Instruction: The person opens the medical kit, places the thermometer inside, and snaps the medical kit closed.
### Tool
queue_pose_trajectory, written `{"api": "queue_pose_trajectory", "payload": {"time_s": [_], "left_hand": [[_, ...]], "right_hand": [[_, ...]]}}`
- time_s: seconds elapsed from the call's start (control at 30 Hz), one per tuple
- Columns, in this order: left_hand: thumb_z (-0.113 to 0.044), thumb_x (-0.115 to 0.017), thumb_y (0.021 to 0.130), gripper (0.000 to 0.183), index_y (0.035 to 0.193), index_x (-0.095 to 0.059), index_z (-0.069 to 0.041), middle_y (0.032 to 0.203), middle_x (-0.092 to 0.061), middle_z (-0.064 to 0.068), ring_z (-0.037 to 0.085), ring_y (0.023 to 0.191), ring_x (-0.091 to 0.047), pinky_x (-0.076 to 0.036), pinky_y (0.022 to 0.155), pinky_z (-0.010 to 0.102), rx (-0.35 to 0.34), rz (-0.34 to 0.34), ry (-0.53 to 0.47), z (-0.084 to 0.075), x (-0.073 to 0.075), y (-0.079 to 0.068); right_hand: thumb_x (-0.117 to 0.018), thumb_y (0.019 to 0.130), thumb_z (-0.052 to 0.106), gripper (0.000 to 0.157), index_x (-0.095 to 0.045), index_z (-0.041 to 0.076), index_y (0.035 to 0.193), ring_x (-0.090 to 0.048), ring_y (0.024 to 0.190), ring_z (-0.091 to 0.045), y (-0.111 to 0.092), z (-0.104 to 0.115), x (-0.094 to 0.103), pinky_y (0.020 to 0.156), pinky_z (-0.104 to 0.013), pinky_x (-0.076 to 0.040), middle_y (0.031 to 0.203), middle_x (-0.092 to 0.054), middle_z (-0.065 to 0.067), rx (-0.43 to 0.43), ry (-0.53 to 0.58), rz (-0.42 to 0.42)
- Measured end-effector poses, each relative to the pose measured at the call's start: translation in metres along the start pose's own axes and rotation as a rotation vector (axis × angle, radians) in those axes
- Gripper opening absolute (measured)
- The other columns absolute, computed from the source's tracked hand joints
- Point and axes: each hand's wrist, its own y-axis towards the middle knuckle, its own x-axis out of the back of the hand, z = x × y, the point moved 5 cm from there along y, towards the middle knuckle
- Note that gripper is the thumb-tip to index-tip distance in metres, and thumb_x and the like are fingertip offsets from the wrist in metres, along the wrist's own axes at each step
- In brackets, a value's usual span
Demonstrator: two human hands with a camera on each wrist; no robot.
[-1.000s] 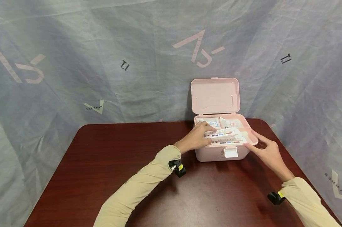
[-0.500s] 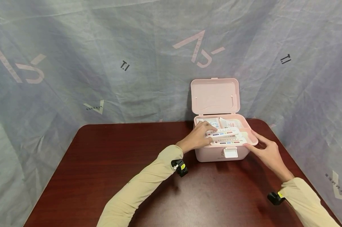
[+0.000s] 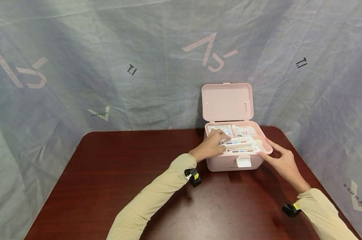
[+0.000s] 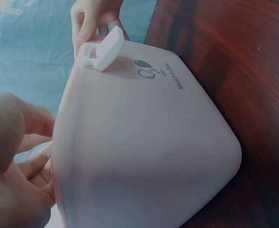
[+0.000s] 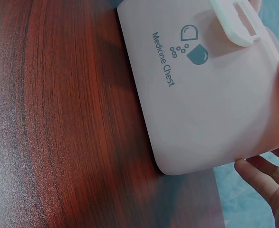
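Observation:
A pink medicine chest (image 3: 223, 165) stands with its lid (image 3: 227, 101) raised. My left hand (image 3: 210, 145) reaches over its left front rim and pinches the left end of a white thermometer (image 3: 241, 142) with coloured marks. Just in front of that lies a second, similar thermometer (image 3: 244, 150), inside the front rim. My right hand (image 3: 284, 163) grips the chest's right front corner, thumb at the front rim and fingers along the side. In the left wrist view the chest wall (image 4: 129, 123) hides what the left fingertips hold.
A white packet with blue lettering (image 3: 226, 130) fills the chest's back left compartment, and another white packet (image 3: 244, 131) sits at the back right. The white latch (image 3: 244, 161) hangs at the front. The dark red table (image 3: 123, 173) meets a grey cloth backdrop (image 3: 156, 66).
My left hand has shifted slightly right and down, bringing the pinched thermometer level and closer to the one in front. My right hand stays on the chest's corner.

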Motion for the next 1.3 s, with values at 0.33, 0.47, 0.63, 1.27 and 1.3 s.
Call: {"api": "queue_pose_trajectory", "payload": {"time_s": [0.33,0.47,0.63,1.27,1.3], "left_hand": [[-0.004,-0.058,0.083,0.041,0.123,-0.064,-0.011,0.117,-0.058,0.004,0.017,0.102,-0.045,-0.036,0.082,0.02,-0.014,0.012,0.016,-0.004,-0.002,0.001],[-0.005,-0.058,0.084,0.041,0.124,-0.064,-0.012,0.119,-0.057,0.004,0.017,0.102,-0.045,-0.037,0.083,0.02,-0.004,0.021,0.022,-0.004,-0.004,0.002],[-0.006,-0.057,0.083,0.043,0.125,-0.063,-0.012,0.12,-0.057,0.004,0.017,0.105,-0.045,-0.037,0.087,0.021,0.002,0.022,0.043,-0.004,-0.006,0.003],[-0.014,-0.061,0.088,0.036,0.124,-0.064,-0.014,0.123,-0.056,0.002,0.016,0.11,-0.046,-0.039,0.09,0.023,0.026,0.042,0.102,-0.007,-0.011,0.001],[-0.014,-0.061,0.089,0.035,0.124,-0.064,-0.014,0.123,-0.056,0.002,0.016,0.111,-0.046,-0.039,0.09,0.023,0.026,0.043,0.101,-0.007,-0.011,0.001]], "right_hand": [[-0.08,0.076,0.023,0.069,-0.05,0.019,0.138,-0.053,0.098,0.008,0.0,0.001,-0.002,0.071,-0.005,-0.043,0.13,-0.055,-0.017,0.008,-0.003,-0.006],[-0.08,0.076,0.023,0.07,-0.05,0.018,0.139,-0.052,0.098,0.008,0.0,0.001,-0.002,0.072,-0.005,-0.043,0.13,-0.055,-0.017,0.006,0.005,-0.001],[-0.08,0.076,0.022,0.07,-0.049,0.015,0.139,-0.052,0.098,0.008,0.0,0.001,-0.001,0.072,-0.006,-0.044,0.13,-0.054,-0.017,0.0,0.019,0.006],[-0.08,0.076,0.022,0.07,-0.049,0.018,0.139,-0.053,0.097,0.006,-0.002,-0.003,-0.001,0.068,-0.005,-0.044,0.13,-0.054,-0.018,-0.011,0.026,0.01],[-0.08,0.076,0.022,0.07,-0.049,0.019,0.139,-0.052,0.097,0.006,-0.002,-0.003,-0.001,0.068,-0.005,-0.044,0.13,-0.054,-0.017,-0.011,0.025,0.011]]}}
